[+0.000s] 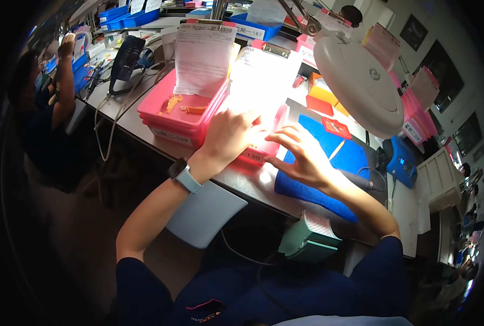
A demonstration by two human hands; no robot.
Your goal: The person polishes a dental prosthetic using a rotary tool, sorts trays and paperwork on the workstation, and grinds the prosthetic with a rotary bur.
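The head view has, left of centre, a stack of smooth pink plastic trays (163,126), the top one holding knobbly orange pieces (173,103). Just right of it, the left hand (228,136) bends over a second pink tray (281,116), its fingers curled — glare hides whether they grip anything. That tray lies mid-frame between the two hands, its rounded wall showing below a glaring white sheet (264,81). At its right side the right hand (302,155) is open, thumb and bent fingers apart. Farther right spreads a soft, matte blue cloth (307,190) with a slim orange stick (337,149); a glossy, rounded white lamp head (356,81) fills the upper right — smooth-shelled.
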